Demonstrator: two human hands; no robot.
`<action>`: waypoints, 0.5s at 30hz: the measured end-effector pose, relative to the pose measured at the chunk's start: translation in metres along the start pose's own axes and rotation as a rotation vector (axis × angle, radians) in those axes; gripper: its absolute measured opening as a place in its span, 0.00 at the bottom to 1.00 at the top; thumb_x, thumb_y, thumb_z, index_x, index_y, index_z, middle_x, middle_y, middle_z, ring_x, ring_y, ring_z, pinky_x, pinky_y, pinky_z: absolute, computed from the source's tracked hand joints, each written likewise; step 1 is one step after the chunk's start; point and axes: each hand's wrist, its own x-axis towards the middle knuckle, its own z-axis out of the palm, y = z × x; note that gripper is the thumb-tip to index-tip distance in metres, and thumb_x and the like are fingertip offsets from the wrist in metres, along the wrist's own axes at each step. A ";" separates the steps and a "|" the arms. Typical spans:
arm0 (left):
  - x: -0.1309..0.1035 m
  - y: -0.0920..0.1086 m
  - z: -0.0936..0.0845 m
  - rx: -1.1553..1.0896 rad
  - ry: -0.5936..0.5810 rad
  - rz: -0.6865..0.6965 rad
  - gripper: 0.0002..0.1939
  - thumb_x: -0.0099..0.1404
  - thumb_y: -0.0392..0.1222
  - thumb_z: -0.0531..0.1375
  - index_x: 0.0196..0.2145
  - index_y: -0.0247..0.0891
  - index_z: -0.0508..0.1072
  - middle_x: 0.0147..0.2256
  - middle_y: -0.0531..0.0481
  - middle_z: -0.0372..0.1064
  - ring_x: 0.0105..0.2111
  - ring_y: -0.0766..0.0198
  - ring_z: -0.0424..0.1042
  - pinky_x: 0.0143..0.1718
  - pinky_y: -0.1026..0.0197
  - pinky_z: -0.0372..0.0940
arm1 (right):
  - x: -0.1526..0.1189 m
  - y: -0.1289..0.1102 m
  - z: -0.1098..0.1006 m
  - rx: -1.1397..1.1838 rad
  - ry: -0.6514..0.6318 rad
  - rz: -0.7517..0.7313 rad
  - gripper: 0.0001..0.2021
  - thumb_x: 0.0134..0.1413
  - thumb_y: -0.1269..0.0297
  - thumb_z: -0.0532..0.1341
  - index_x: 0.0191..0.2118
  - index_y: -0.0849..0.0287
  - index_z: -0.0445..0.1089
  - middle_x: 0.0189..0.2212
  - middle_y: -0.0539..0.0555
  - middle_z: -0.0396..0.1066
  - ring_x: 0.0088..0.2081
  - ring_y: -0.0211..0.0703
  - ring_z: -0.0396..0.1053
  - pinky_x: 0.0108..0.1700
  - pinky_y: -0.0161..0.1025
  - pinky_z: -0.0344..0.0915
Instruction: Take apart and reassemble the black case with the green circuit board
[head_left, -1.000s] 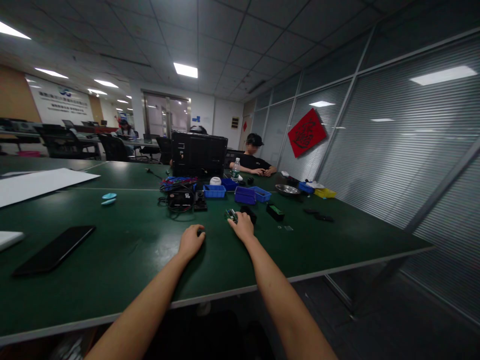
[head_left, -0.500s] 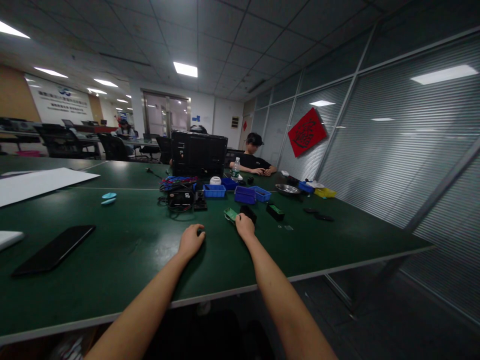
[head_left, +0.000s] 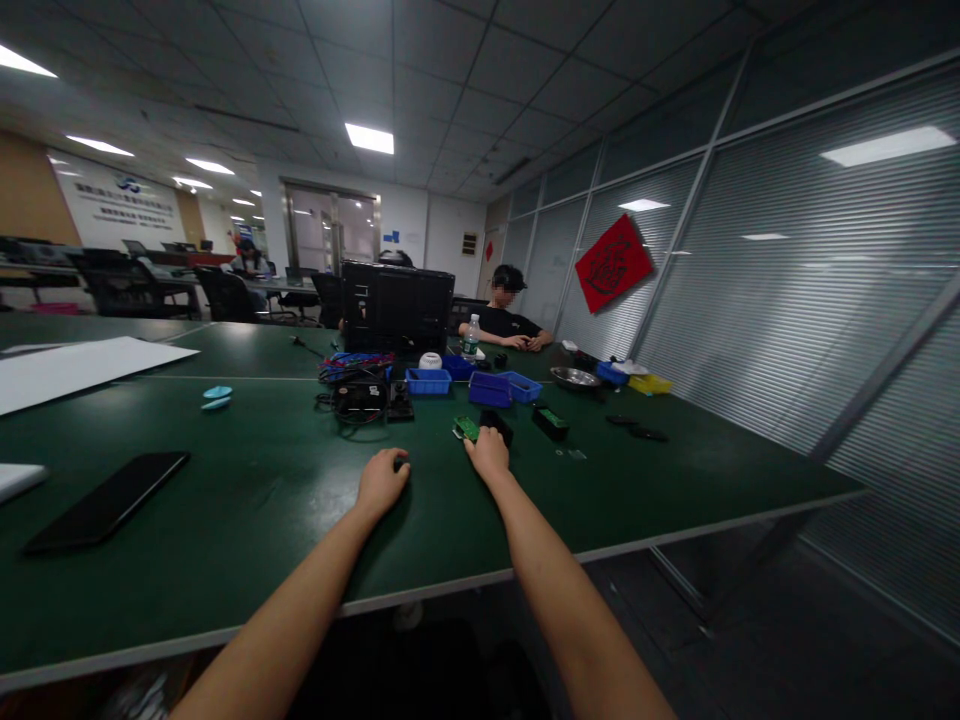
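Note:
My right hand [head_left: 489,455] is closed, with its fingertips on a green circuit board [head_left: 466,428]. Part of the board is hidden by the fingers. Just behind that hand stands a black box-shaped case [head_left: 501,425], partly covered by it. My left hand [head_left: 382,482] rests low over the table with its fingers curled in. A small dark shape shows between its thumb and forefinger, too dim to name. To the right of my right hand, a second black case [head_left: 551,424] has a green board in its top.
Blue bins [head_left: 429,381], a cable bundle [head_left: 358,368] and a black monitor [head_left: 397,305] stand beyond my hands. A metal bowl [head_left: 576,378] lies at right, flat black pieces [head_left: 646,434] nearer. A dark slab [head_left: 109,502] lies left. A person [head_left: 514,315] sits across the table.
The green board has shifted slightly right and turned in my right hand, so less of it sticks out to the left. My left hand has barely moved.

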 end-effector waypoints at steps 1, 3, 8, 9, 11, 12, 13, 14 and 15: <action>0.000 0.000 0.000 0.000 -0.003 0.001 0.14 0.57 0.40 0.52 0.40 0.36 0.70 0.42 0.46 0.68 0.43 0.61 0.66 0.45 0.61 0.58 | 0.000 0.000 0.000 0.016 0.006 -0.013 0.18 0.50 0.57 0.56 0.43 0.64 0.65 0.41 0.62 0.63 0.44 0.50 0.60 0.43 0.40 0.58; 0.000 0.000 0.000 0.000 -0.003 -0.001 0.14 0.57 0.40 0.52 0.40 0.36 0.70 0.42 0.46 0.68 0.42 0.61 0.66 0.45 0.61 0.58 | 0.001 0.000 -0.002 0.068 0.053 -0.047 0.18 0.50 0.57 0.56 0.44 0.64 0.64 0.41 0.62 0.63 0.44 0.49 0.60 0.45 0.39 0.57; 0.001 -0.003 0.002 -0.005 0.002 0.006 0.14 0.57 0.40 0.52 0.40 0.36 0.70 0.42 0.46 0.68 0.42 0.61 0.66 0.45 0.61 0.58 | 0.008 0.013 -0.015 0.229 0.365 -0.017 0.22 0.54 0.57 0.51 0.51 0.65 0.58 0.44 0.62 0.61 0.47 0.49 0.57 0.48 0.40 0.53; 0.002 -0.004 0.003 -0.007 0.003 0.009 0.14 0.56 0.40 0.52 0.40 0.36 0.70 0.42 0.46 0.68 0.42 0.61 0.66 0.45 0.61 0.58 | 0.010 0.018 -0.017 0.242 0.407 0.021 0.23 0.54 0.56 0.51 0.51 0.66 0.58 0.44 0.63 0.61 0.47 0.50 0.56 0.48 0.41 0.52; 0.002 -0.005 0.003 -0.010 0.007 0.013 0.14 0.56 0.40 0.52 0.40 0.37 0.70 0.42 0.46 0.68 0.42 0.61 0.66 0.45 0.61 0.58 | 0.015 0.029 -0.017 0.242 0.447 0.100 0.23 0.54 0.56 0.51 0.51 0.66 0.58 0.44 0.64 0.61 0.47 0.52 0.56 0.47 0.42 0.52; 0.002 -0.005 0.004 -0.009 0.009 0.015 0.14 0.56 0.40 0.52 0.40 0.37 0.70 0.42 0.46 0.68 0.42 0.61 0.66 0.45 0.61 0.58 | 0.017 0.033 -0.016 0.233 0.453 0.131 0.23 0.53 0.56 0.52 0.50 0.66 0.59 0.43 0.64 0.61 0.46 0.53 0.57 0.47 0.43 0.53; 0.002 -0.005 0.004 -0.007 0.009 0.015 0.14 0.56 0.40 0.52 0.40 0.37 0.70 0.42 0.46 0.68 0.42 0.61 0.66 0.45 0.61 0.59 | 0.019 0.038 -0.014 0.224 0.452 0.155 0.22 0.53 0.56 0.52 0.50 0.65 0.60 0.43 0.63 0.62 0.46 0.54 0.57 0.46 0.43 0.53; 0.002 -0.005 0.003 -0.004 0.008 0.014 0.14 0.56 0.40 0.52 0.40 0.37 0.70 0.42 0.46 0.68 0.42 0.61 0.66 0.45 0.61 0.59 | 0.021 0.041 -0.012 0.217 0.443 0.172 0.22 0.52 0.56 0.53 0.49 0.64 0.60 0.43 0.63 0.62 0.46 0.54 0.58 0.46 0.43 0.54; 0.002 -0.004 0.003 0.000 0.007 0.011 0.14 0.56 0.40 0.52 0.40 0.36 0.70 0.41 0.46 0.69 0.42 0.61 0.66 0.45 0.61 0.59 | 0.023 0.042 -0.009 0.216 0.426 0.183 0.21 0.52 0.56 0.54 0.49 0.64 0.61 0.43 0.63 0.62 0.45 0.54 0.58 0.45 0.43 0.54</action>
